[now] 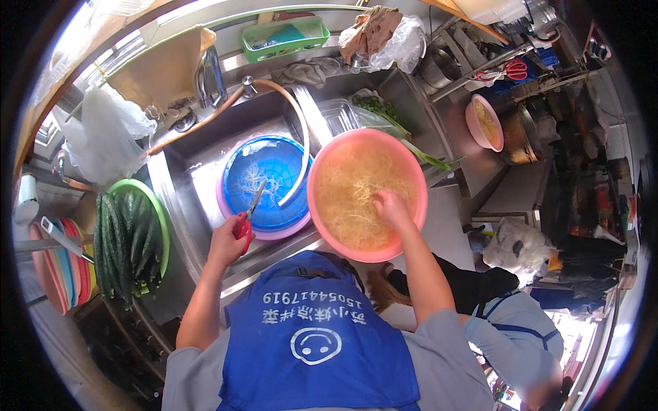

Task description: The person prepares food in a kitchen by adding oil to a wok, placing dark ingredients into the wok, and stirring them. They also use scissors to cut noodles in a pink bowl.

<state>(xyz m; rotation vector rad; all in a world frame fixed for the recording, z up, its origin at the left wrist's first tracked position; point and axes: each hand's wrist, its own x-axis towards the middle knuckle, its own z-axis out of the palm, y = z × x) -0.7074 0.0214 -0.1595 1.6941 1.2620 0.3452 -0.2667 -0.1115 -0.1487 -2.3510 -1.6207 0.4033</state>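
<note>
My left hand is closed around the red handles of a pair of scissors. Their blades point up over a blue basket, which sits in a purple basin in the sink. A small tangle of whitish strands lies in the basket. My right hand reaches into a large pink basin at the sink's near edge. Yellowish liquid and many thin, noodle-like strands fill this basin. My curled fingertips pinch a pale clump of them; part of the grip is hidden.
A tan hose curves into the blue basket. Leafy greens lie in the right sink. Cucumbers fill a green basin at left. A smaller pink basin stands at right. Another person is close by on the right.
</note>
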